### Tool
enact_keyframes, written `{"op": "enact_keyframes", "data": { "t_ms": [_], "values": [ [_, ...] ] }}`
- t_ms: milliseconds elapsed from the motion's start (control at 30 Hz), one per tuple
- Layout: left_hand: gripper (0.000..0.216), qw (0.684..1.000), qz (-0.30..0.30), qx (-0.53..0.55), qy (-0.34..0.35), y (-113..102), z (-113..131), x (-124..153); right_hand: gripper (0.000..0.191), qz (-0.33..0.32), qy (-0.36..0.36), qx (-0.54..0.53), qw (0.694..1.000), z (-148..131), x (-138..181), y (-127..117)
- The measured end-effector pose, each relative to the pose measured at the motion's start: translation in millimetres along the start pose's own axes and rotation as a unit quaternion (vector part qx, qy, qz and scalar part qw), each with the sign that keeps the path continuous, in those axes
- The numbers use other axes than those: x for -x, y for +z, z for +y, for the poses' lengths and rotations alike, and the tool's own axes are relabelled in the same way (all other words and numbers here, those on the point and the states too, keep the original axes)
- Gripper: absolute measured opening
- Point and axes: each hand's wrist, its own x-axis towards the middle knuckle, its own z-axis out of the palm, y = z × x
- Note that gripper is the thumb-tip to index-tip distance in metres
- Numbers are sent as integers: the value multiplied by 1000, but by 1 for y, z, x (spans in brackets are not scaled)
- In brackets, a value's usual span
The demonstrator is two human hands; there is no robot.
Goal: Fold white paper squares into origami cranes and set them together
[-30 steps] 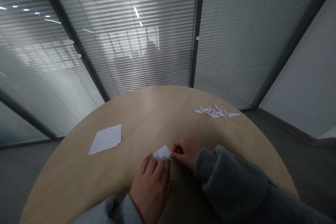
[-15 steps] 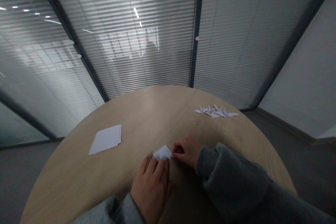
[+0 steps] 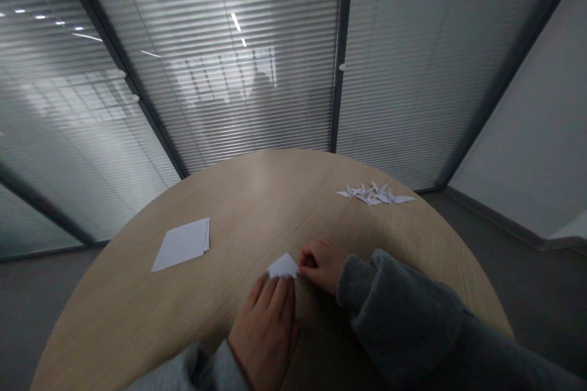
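Note:
A small folded piece of white paper [image 3: 283,265] lies on the table in front of me, its pointed top facing away. My left hand [image 3: 266,324] rests flat with its fingertips pressing on the near edge of the paper, which they partly cover. At the paper's right corner, my right hand [image 3: 321,264] has thumb and index finger pinched together on it. The lower part of the paper is hidden beneath my left fingers.
A stack of square white sheets [image 3: 182,244] lies at the left of the round wooden table [image 3: 257,208]. Several folded paper cranes [image 3: 376,193] are heaped near the far right edge. Glass partitions with blinds [image 3: 257,110] stand behind the table.
The whole view has shifted very slightly. My left fingers have edged a little closer together on the paper; my right hand keeps its pinch at the corner.

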Motion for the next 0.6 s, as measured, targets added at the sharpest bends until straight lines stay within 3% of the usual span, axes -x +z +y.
{"op": "enact_keyframes", "data": {
  "t_ms": [600],
  "values": [
    [43, 999, -36, 0, -30, -4, 4, -2, 5, 7, -5, 0, 1000, 0, 1, 2]
  ]
}}
